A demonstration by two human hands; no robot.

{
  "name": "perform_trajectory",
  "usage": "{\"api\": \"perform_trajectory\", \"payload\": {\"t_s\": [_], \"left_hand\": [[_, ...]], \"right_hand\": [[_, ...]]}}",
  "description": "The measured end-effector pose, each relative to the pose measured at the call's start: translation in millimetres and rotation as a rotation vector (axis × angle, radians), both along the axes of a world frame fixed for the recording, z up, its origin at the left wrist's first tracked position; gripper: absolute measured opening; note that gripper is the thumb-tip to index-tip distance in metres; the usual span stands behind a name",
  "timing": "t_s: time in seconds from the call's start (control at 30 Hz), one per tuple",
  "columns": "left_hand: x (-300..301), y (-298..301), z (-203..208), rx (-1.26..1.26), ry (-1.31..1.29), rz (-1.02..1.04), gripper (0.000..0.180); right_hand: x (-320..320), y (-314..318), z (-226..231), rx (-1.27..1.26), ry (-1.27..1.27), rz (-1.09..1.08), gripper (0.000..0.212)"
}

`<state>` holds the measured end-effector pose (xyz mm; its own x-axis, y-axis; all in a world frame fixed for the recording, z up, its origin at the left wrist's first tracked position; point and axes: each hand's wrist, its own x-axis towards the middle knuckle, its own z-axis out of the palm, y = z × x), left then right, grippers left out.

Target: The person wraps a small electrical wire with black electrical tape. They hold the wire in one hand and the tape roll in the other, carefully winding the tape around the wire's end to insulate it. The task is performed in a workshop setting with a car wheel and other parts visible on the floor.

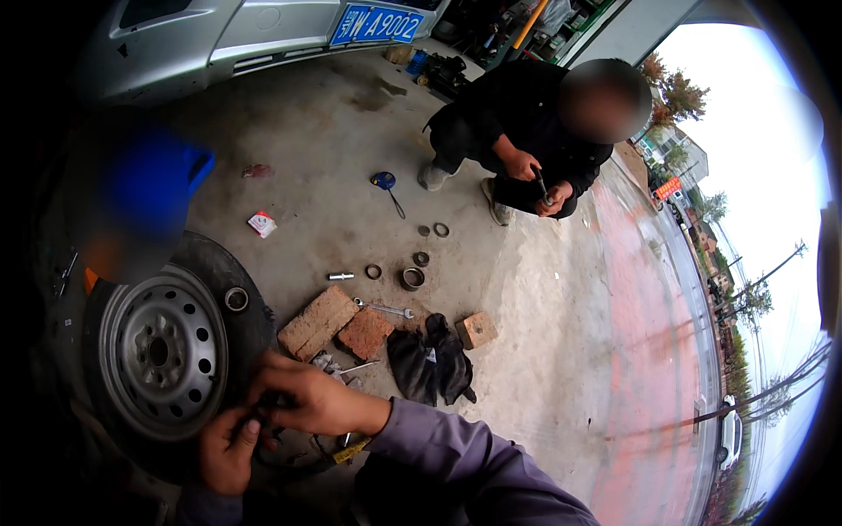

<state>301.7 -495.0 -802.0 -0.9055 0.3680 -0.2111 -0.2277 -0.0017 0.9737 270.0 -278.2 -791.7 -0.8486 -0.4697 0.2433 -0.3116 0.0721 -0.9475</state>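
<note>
Low in the view, my left hand [230, 451] and my right hand [303, 399] meet, with fingers curled together. Between them is a small dark thing, too shadowed to make out. Just beyond them lies a tire [248, 285] on a silver steel wheel [132, 337], flat side up. A metal ring [235, 308] rests on its sidewall. To the right of my hands are two reddish bricks, a larger one [317, 323] and a smaller one [366, 333]. Near them lie a wrench [390, 310] and a crumpled black cloth-like thing [430, 359].
A co-worker [535, 123] crouches at the far right, holding a dark tool in both hands. Someone in a blue cap [153, 180] is close at left. Several metal rings [412, 279], a tape measure [383, 181] and a holed block [477, 330] lie on concrete. A silver vehicle [167, 44] stands behind.
</note>
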Motion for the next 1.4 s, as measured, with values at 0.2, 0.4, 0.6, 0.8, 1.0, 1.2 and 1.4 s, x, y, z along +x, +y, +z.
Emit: {"api": "perform_trajectory", "payload": {"t_s": [0.2, 0.4, 0.6, 0.8, 1.0, 1.2, 1.4], "left_hand": [[0.0, -8.4, -17.2, 0.110, -0.080, -0.052, 0.020], [-3.3, -7.9, 0.2, 0.321, -0.270, 0.051, 0.013], [0.6, -12.5, 7.6, 0.196, -0.145, 0.015, 0.021], [12.6, -18.1, -5.9, 0.146, -0.237, 0.066, 0.018], [14.5, -22.7, -17.6, -0.041, -0.196, 0.067, 0.018], [1.4, -27.1, -21.1, -0.185, 0.095, 0.170, 0.027], [-16.1, -40.0, -10.9, 0.171, 0.012, 0.313, 0.020]], "right_hand": [[-3.5, 0.5, -7.2, 0.024, -0.077, -0.053, 0.039], [-6.7, -10.9, 2.9, -0.009, -0.063, -0.081, 0.029], [2.4, -16.4, 7.9, -0.131, -0.394, 0.025, 0.023], [-9.3, -19.4, 1.0, 0.059, -0.475, -0.015, 0.025], [-114.0, 15.9, -108.7, 0.454, 0.115, -0.560, 0.029], [-158.0, -54.9, -170.1, 0.934, 0.171, -0.399, 0.038], [-75.2, -50.7, -19.7, -0.037, -0.319, -0.129, 0.020]]}}
